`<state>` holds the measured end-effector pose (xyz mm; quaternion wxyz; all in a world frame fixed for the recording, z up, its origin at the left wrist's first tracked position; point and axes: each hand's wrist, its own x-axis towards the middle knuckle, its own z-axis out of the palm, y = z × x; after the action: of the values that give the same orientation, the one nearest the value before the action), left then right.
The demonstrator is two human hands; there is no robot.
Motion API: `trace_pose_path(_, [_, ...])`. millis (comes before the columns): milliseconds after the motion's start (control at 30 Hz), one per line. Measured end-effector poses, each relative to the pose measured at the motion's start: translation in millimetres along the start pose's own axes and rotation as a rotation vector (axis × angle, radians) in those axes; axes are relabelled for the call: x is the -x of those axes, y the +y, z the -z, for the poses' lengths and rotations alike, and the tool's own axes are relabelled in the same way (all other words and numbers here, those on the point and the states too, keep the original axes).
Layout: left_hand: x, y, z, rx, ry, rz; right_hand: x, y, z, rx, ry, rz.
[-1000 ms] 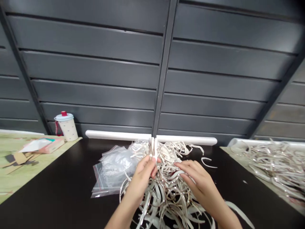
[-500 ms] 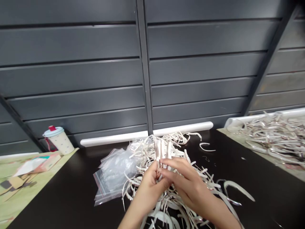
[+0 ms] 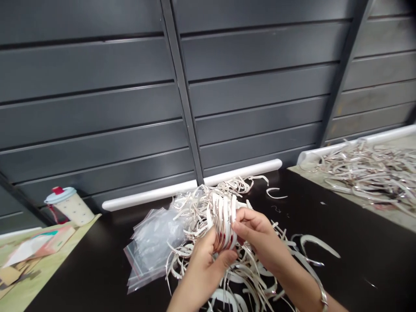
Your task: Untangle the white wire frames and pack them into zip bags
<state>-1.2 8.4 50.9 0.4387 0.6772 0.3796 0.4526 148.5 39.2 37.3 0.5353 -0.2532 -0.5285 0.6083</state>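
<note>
A row of curved white strips with shiny metallic edges [image 3: 223, 219] stands side by side over the pile. Closed round its lower part is my left hand [image 3: 205, 266], thumb in front. My right hand [image 3: 260, 236] has its thumb and fingertips closed on the outermost strip at the row's right side. Many loose strips of the same kind [image 3: 247, 277] lie tangled beneath and around both hands. To the left, a stack of clear zip bags [image 3: 152, 242] touches the pile.
A lidded cup [image 3: 76, 208] and a tissue pack [image 3: 42, 245] stand on the green surface at left. More strips [image 3: 367, 173] are heaped at far right. White foam tubes [image 3: 152, 195] run along the grey panel wall [image 3: 253, 91] behind the black table [image 3: 94, 264].
My hands have moved apart a little; the right one has shifted from over the row to its right side. The row shows more openly. The view has tilted slightly.
</note>
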Motion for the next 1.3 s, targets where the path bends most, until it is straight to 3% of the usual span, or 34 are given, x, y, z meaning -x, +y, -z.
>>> trace_pose_path(100, [0,0,-4.3,0.137,0.107,0.021,3,-6,-3,-0.008,-0.036,0.046])
trace_pose_path(233, [0,0,-6.3,0.132,0.269,0.06,3,-11,-5,-0.012,-0.057,0.076])
trace_pose_path(567, [-2,-4,0.8,-0.02,0.102,0.015,1,-6,0,0.0,-0.038,-0.002])
trace_pose_path(733, [-2,0,2.0,-0.031,-0.041,-0.013,0,-3,-1,-0.087,-0.07,0.035])
trace_pose_path(900, [-1,-1,2.7,-0.084,-0.017,-0.026,1,1,-6,-0.135,-0.131,0.0])
trace_pose_path(1100, [-1,-4,-2.2,-0.07,0.043,-0.047,2,1,-11,-0.058,0.001,0.022])
trace_pose_path(1300, [3,-5,-9.8,0.015,0.126,0.025,3,10,-13,-0.222,0.076,0.04])
